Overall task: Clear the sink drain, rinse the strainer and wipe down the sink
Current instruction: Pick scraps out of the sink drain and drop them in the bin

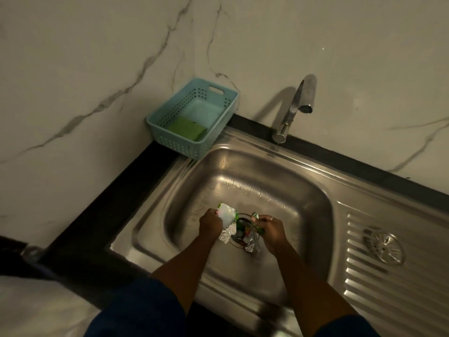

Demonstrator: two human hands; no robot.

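- Two hands are low in the stainless steel sink basin point(303, 198), both over the round drain opening point(239, 237) at the middle of its floor.
- The left hand point(211, 222) pinches a crumpled silver foil wrapper point(227, 215) at the drain's 10 o'clock.
- The right hand point(272, 231), fingers curled, grips a green printed wrapper scrap point(258, 223) at the drain's 2 o'clock.
- Loose crumpled foil litter point(252, 248) lies at the drain's 5 o'clock, touching its rim just beneath the right hand, which is the nearer one. Its long axis cannot be made out.
- Coloured bits sit inside the drain, too small to name.
- The round slotted metal strainer point(384, 246) rests on the ribbed draining board point(364, 288) at 3 o'clock, well apart from the basin and on the right hand's side.
- At 11 o'clock, a pale blue perforated plastic basket point(170, 142) on the black tabletop point(97, 215) holds a green scouring pad point(187, 128). The chrome tap point(295, 105) stands at 1 o'clock.
- Clearing the drain looks to be the step in hand. Nothing blocks the remaining litter except the wrappers already held.
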